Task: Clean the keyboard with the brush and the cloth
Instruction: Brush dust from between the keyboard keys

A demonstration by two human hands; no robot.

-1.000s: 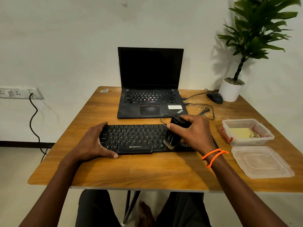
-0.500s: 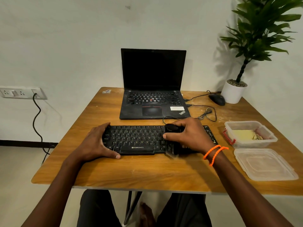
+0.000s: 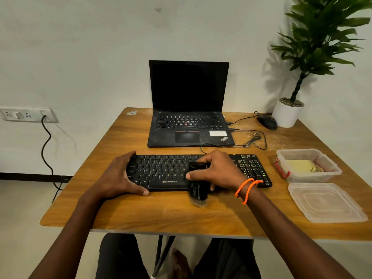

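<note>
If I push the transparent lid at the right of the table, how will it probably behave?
The lid looks thin and see-through, so it is probably light and would slide easily on the smooth table. It lies flat and low, so tipping seems unlikely. Lifted by one corner, it may flex a little.

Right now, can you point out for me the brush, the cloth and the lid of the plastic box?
brush (image 3: 198, 190): head view, on its black body just above the bristles.
cloth (image 3: 300, 165): head view, on the yellow fold inside the open box.
lid (image 3: 326, 202): head view, on its flat clear middle.
</note>
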